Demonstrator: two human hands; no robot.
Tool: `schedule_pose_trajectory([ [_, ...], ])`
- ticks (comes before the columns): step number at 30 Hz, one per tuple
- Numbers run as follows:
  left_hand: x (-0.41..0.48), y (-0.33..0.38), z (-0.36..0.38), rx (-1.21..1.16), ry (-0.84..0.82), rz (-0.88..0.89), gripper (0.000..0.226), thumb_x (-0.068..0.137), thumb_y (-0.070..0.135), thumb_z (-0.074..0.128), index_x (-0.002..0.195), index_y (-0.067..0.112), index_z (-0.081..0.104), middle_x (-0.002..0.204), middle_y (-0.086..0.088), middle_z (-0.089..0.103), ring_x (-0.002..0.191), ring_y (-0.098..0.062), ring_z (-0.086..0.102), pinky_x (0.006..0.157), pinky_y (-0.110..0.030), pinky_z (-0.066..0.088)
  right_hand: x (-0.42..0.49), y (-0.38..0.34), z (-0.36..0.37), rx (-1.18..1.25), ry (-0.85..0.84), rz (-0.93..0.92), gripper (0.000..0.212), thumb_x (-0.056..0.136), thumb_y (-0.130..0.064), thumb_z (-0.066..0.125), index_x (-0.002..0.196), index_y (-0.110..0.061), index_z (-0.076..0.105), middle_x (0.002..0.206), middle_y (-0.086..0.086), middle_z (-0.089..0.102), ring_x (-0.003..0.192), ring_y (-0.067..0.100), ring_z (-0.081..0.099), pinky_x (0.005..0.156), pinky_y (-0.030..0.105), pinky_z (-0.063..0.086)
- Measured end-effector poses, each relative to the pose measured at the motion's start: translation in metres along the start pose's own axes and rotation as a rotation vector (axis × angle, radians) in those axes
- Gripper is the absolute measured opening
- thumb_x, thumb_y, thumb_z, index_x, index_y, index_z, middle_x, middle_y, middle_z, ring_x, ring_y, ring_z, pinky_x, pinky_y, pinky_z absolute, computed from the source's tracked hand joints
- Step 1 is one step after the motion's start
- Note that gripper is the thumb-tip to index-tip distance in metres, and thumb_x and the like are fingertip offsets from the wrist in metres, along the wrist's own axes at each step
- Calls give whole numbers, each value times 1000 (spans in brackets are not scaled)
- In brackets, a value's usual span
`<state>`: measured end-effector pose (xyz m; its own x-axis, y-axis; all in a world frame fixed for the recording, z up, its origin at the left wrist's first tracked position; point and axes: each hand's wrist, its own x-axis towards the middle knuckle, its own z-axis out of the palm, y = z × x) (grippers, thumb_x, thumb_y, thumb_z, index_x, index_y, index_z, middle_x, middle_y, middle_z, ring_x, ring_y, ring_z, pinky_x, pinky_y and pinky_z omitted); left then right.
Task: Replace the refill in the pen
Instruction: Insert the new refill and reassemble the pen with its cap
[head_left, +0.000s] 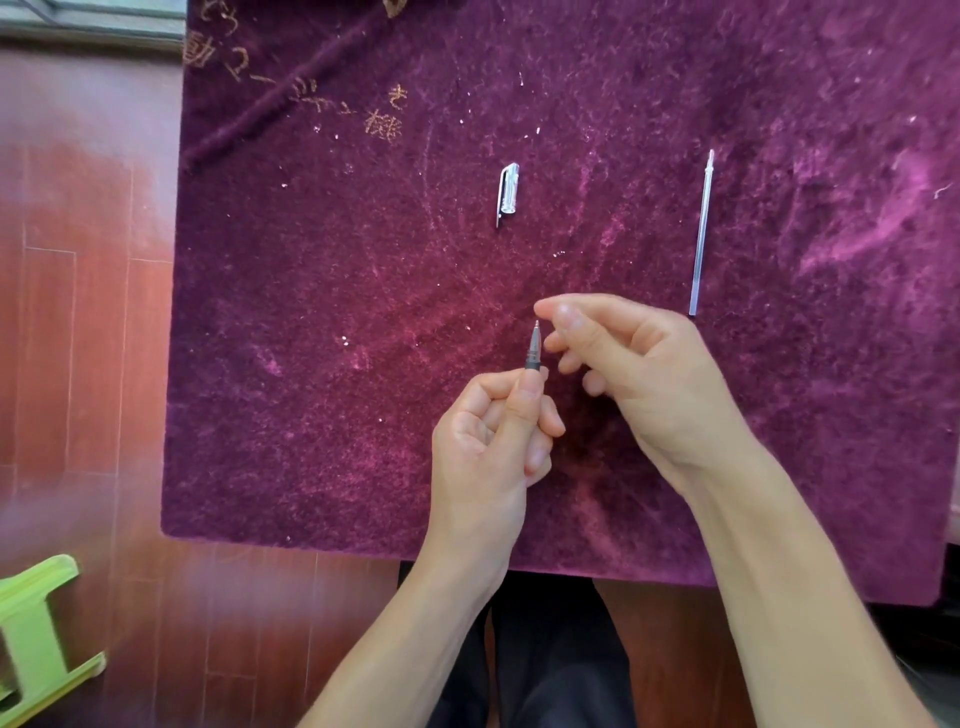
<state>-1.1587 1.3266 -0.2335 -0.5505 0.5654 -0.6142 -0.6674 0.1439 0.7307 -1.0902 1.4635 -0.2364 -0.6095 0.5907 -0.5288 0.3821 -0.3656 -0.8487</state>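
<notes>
One pen (533, 351) at frame centre, one clear cap (508, 193) above it, one refill (702, 234) at upper right, two hands, one green stool (36, 631) at lower left.

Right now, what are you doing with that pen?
A person is changing a pen's refill. The left hand holds the pen with its tip pointing up and away. The right hand is just beside the tip, fingers curled, not clearly touching it. The clear cap is already off and lies on the purple cloth. A loose refill lies to the right.
</notes>
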Motion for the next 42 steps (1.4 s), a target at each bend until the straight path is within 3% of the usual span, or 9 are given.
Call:
schedule_pose_trajectory([
  [3,2,1,-6,-25,28,-31,24,99,28,63,109,7,68,74,-4,66,48,-5,46,46,-17,38,23,-12,2,-131,177,-90,4,98,-28,76,95,-29,79,82,-16,78,72,-5,69,66,10,52],
  [7,5,6,-16,-85,29,-84,20,96,17,57,109,7,67,78,-8,68,52,-10,47,49,-21,41,59,-29,16,-383,306,-174,6,93,-31,78,96,-26,77,84,-13,74,77,3,70,78,23,59],
  [11,7,10,-23,-54,-3,-71,16,99,20,57,105,14,71,81,-9,69,54,-12,53,53,-25,44,83,-43,32,-537,381,-195,14,88,-42,79,89,-31,72,77,-18,68,72,-6,65,68,12,48],
  [15,11,13,-28,-100,-11,-64,19,100,19,57,113,9,67,87,-8,73,55,-11,58,51,-22,47,97,-53,43,-599,396,-177,26,84,-47,82,89,-26,68,73,-16,66,73,-6,64,64,8,42],
  [20,14,15,-29,-113,-3,-53,19,100,19,57,113,9,67,87,-7,73,54,-11,55,48,-22,45,107,-57,49,-686,402,-153,27,85,-40,84,97,-21,71,65,-19,61,73,0,63,78,25,53],
  [25,15,18,-28,-121,-9,-56,20,103,18,54,116,8,65,88,-7,73,48,-11,53,46,-21,43,109,-61,47,-693,390,-112,23,86,-37,85,100,-23,72,74,-17,65,78,4,69,77,23,54],
  [28,14,19,-26,-84,-21,-57,21,105,20,52,116,11,67,90,-6,74,41,-9,49,41,-21,39,107,-63,41,-629,347,-56,22,84,-37,83,102,-27,74,76,-13,72,66,-5,69,67,15,53],
  [33,11,17,-19,-14,-29,-70,25,100,32,55,117,20,69,82,-5,71,36,-9,43,36,-19,31,81,-56,20,-220,186,30,16,85,-27,78,101,-29,79,78,-9,82,70,0,76,66,22,52],
  [42,4,7,-9,35,-65,-60,26,101,29,56,121,21,70,77,-4,67,40,-4,40,40,-17,33,26,-18,-9,94,32,23,17,101,-19,70,112,-30,78,106,2,84,93,12,75,81,31,48],
])
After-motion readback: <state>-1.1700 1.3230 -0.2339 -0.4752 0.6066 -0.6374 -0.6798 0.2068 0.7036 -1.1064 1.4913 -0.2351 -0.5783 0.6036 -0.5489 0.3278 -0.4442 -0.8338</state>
